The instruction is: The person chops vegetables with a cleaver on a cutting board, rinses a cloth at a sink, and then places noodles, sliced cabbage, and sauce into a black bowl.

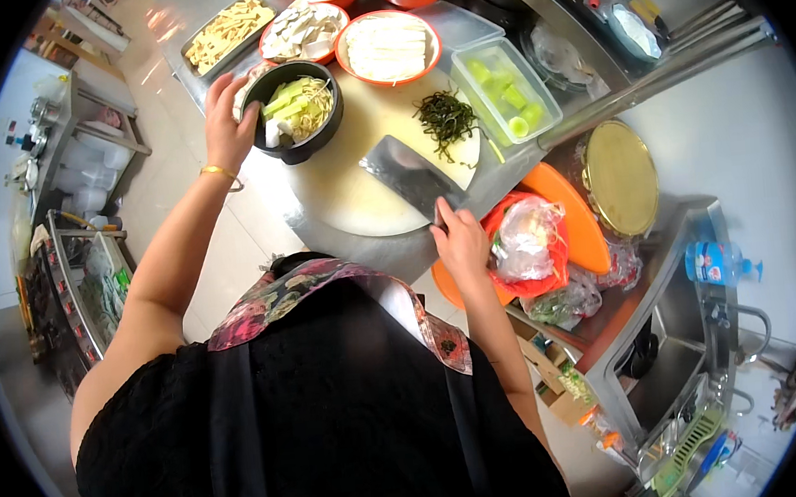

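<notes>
The right hand (460,241) has its fingers wrapped around the handle of a cleaver (410,176), its blade flat on a round cutting board (335,202). The left hand (226,129) spreads its fingers at nine o'clock of a black bowl (308,149) of vegetables; whether they grip it cannot be told. Dark green strips (445,121) lie at the cleaver's one o'clock.

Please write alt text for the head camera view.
A person's right hand holds a cleaver over a cutting board beside dark green strips; the left hand touches a black pot of vegetables, near orange-rimmed bowls.
</notes>
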